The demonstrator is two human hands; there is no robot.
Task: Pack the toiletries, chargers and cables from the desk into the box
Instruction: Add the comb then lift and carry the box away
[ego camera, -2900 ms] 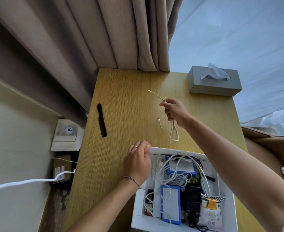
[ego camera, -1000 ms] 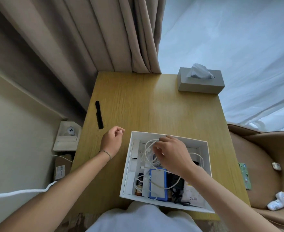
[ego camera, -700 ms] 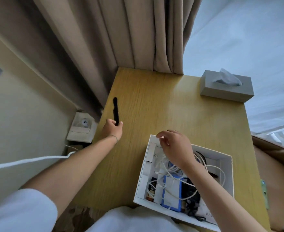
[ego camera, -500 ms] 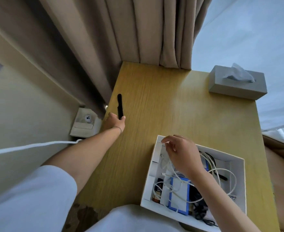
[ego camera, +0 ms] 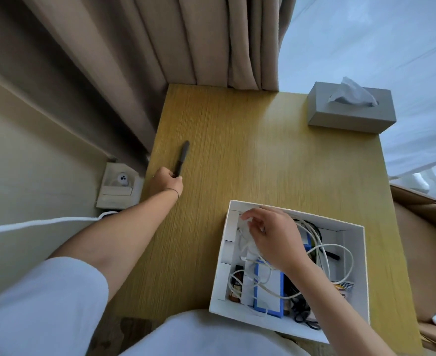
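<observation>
A black comb [ego camera: 182, 157] lies near the left edge of the wooden desk [ego camera: 250, 155]. My left hand [ego camera: 166, 183] is stretched out to it, and its fingers are closed on the comb's near end. A white box [ego camera: 358, 273] sits at the desk's front right, filled with white cables [ego camera: 340, 255], a blue-edged white item [ego camera: 268, 286], black chargers and a small brown bottle [ego camera: 236, 286]. My right hand [ego camera: 271, 235] hovers over the box's left part with fingers spread, touching the white cables there.
A grey tissue box [ego camera: 350, 111] stands at the desk's far right corner. Beige curtains [ego camera: 186, 39] hang behind the desk. A wall socket unit [ego camera: 119, 186] and a white cord [ego camera: 37, 223] are left of the desk. A tan seat [ego camera: 427, 253] is at right.
My right hand brought the beige cable from above the desk into the box. My left hand left the box's corner, reached left and closed on the comb's near end, and the comb's angle changed.
</observation>
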